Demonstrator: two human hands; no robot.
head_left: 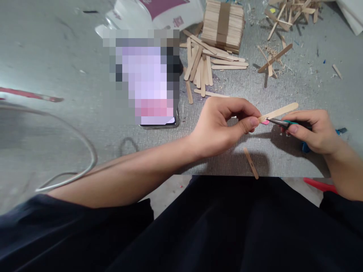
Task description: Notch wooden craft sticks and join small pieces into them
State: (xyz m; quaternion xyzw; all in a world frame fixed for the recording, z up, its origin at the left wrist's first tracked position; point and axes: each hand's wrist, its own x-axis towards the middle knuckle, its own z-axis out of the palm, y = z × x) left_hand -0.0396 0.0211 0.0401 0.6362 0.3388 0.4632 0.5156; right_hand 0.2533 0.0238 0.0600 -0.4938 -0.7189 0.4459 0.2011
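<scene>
My left hand (227,126) pinches one end of a wooden craft stick (283,109) between thumb and fingers, above the table's near side. The stick slants up to the right. My right hand (314,130) is closed around a pointed metal tool with a teal handle (283,123), whose exact kind I cannot make out. Its tip meets the stick close to my left fingertips. A small pink piece (265,122) shows just below the stick. Another craft stick (251,163), with a dark mark on it, lies at the table's near edge.
Loose craft sticks (198,68) lie scattered beside a banded bundle of sticks (211,22). Crossed sticks (273,60) and wood shavings are at the right. A phone (159,125) is partly blurred out. A grey cable (92,151) curves at the left. Blue parts (305,147) show near my right hand.
</scene>
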